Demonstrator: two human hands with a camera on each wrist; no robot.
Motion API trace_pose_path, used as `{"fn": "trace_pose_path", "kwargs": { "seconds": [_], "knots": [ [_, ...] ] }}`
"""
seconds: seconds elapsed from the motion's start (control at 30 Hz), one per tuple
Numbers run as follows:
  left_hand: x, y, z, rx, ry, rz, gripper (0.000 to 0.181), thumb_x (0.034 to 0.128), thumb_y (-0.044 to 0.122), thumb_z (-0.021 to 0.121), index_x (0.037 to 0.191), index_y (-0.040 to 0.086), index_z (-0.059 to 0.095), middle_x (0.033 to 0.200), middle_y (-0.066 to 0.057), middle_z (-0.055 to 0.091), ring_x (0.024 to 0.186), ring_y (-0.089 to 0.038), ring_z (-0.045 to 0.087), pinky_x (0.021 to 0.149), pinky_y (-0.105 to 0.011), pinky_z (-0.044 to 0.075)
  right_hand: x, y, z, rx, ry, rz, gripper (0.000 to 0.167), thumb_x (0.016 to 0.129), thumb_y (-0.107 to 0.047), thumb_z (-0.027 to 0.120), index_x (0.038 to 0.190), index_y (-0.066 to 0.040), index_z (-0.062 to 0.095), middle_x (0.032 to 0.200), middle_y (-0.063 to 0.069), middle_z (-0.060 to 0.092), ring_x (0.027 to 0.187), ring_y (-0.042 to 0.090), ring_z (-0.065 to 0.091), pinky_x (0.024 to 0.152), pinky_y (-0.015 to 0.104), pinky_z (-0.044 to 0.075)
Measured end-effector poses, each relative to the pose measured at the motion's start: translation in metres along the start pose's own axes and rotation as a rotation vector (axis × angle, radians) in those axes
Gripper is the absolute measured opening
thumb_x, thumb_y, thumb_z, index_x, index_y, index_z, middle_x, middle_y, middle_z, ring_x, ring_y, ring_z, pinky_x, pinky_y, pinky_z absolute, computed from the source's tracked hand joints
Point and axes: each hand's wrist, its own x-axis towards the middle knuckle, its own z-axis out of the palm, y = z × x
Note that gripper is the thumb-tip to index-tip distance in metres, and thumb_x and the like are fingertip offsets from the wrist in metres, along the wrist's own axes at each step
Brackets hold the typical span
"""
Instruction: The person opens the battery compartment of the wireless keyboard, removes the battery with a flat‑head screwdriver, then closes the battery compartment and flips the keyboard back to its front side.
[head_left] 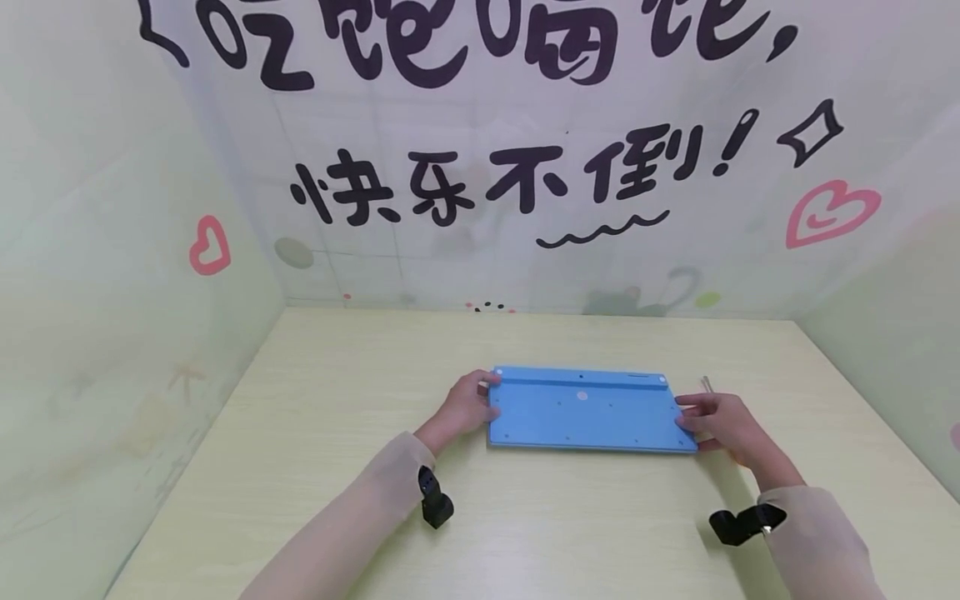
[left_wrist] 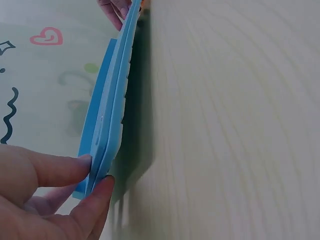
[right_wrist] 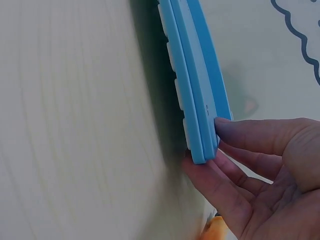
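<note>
A blue keyboard (head_left: 585, 417) is held with its screw-dotted underside facing up in the head view. My left hand (head_left: 467, 404) pinches its left end between thumb and fingers. At the other end my right hand (head_left: 716, 423) grips the right edge the same way. In the left wrist view the keyboard (left_wrist: 107, 115) appears edge-on, raised off the tabletop, with a shadow beneath. The right wrist view shows pale keycaps along the downward side of the keyboard (right_wrist: 192, 85). Most of the keys are hidden.
Behind the right hand a thin metal rod (head_left: 707, 383) sticks out, and an orange object (right_wrist: 215, 229) lies partly hidden under that hand. The pale wood table (head_left: 360, 367) meets a printed backdrop (head_left: 450, 267) at the back, with side walls left and right.
</note>
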Motion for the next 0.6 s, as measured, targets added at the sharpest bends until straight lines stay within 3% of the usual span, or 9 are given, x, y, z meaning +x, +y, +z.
{"fn": "trace_pose_path", "kwargs": {
  "seconds": [0.37, 0.6],
  "knots": [
    [-0.0022, -0.0029, 0.002, 0.048, -0.02, 0.008, 0.042, 0.0788, -0.007, 0.063, 0.119, 0.006, 0.056, 0.123, -0.018, 0.049, 0.106, -0.029, 0.049, 0.081, -0.037, 0.047, 0.0023, -0.001, 0.0061, -0.06, 0.021, 0.011, 0.047, 0.084, -0.005, 0.064, 0.122, 0.015, 0.046, 0.102, 0.023, 0.056, 0.079, 0.02, 0.058, 0.065, 0.039, 0.053],
    [-0.0018, -0.0042, 0.0034, 0.103, -0.007, 0.003, 0.041, 0.0772, -0.007, 0.064, 0.116, 0.006, 0.058, 0.117, -0.016, 0.048, 0.101, -0.027, 0.048, 0.081, -0.037, 0.046, 0.0011, -0.0052, 0.0096, -0.108, 0.039, 0.006, 0.044, 0.082, -0.001, 0.064, 0.119, 0.016, 0.048, 0.096, 0.02, 0.057, 0.078, 0.021, 0.057, 0.062, 0.038, 0.053]
  ]
}}
